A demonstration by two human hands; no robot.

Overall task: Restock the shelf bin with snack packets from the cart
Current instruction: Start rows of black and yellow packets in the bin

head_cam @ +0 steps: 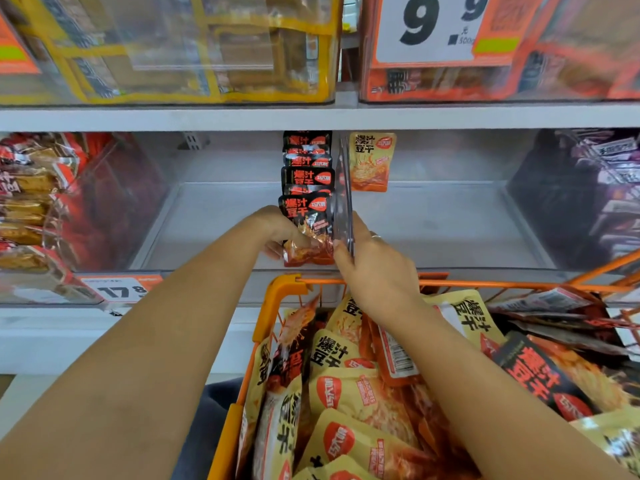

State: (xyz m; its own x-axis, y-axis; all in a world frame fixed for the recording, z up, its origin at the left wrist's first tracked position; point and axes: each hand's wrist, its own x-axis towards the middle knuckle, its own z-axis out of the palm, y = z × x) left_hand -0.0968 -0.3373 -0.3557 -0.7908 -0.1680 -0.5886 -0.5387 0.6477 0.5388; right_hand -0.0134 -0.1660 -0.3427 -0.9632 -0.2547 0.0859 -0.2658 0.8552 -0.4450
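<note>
Against the clear divider [343, 188] of the middle shelf bin [433, 223]: where the step is happening, with a row of black snack packets [307, 178] standing upright on the divider's left face.
Front packet [310, 233]: black and red, at the near end of that row, pinched at its lower part by the left hand [277, 233]; its fingers are curled and pressed onto the foil.
Right hand [374, 268]: fingers closed together around the near edge of the divider, apparently steadying it.
Yellow packet [372, 161]: alone on the divider's right side, at the back; the rest of that compartment floor is bare.
Cart [277, 292]: orange wire basket just below the shelf edge, heaped with yellow and black packets.
Step in hand, as I judge it: seating the front packet flush with the row.
Doing it well: hold the divider upright so the row does not lean, push the packet back until it stands straight with its printed face forward, then release.
Risk: letting go of the divider early could tip the row.
</note>
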